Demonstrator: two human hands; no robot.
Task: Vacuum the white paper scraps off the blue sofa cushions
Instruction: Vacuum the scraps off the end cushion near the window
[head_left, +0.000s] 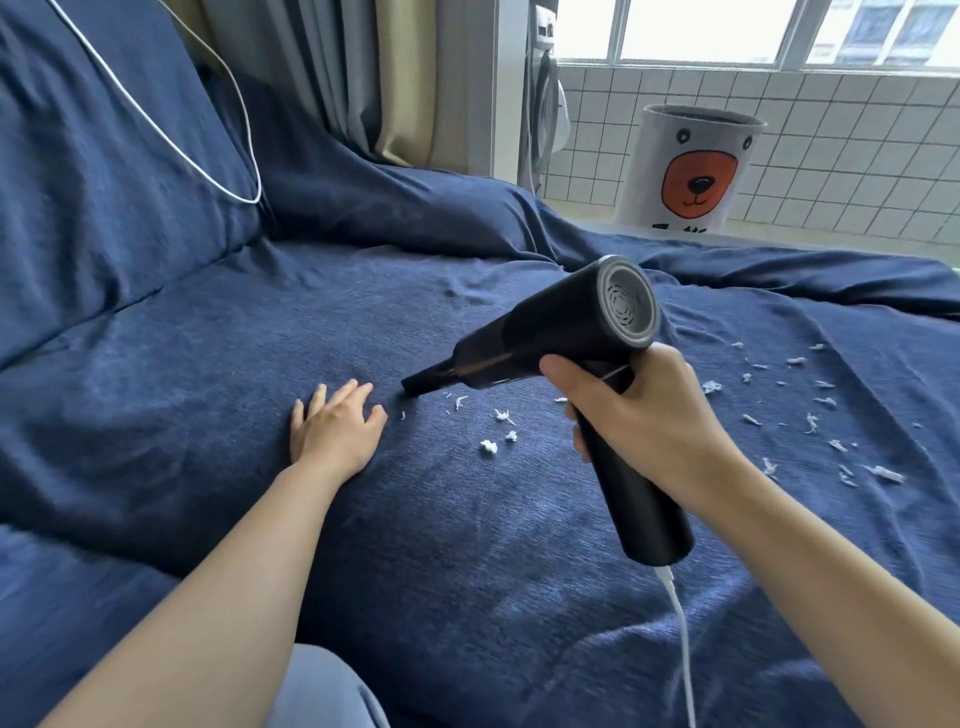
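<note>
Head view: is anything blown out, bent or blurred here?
Head view: the window is blown out to white; wide-angle bending curves the tiled wall; the paper scraps at right look slightly smeared; the handheld vacuum and both hands are sharp enough.

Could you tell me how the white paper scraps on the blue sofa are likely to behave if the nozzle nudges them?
The paper scraps look tiny, shredded and loose, so probably very light and easily scattered. The napped sofa cover may snag a few fibres.
</note>
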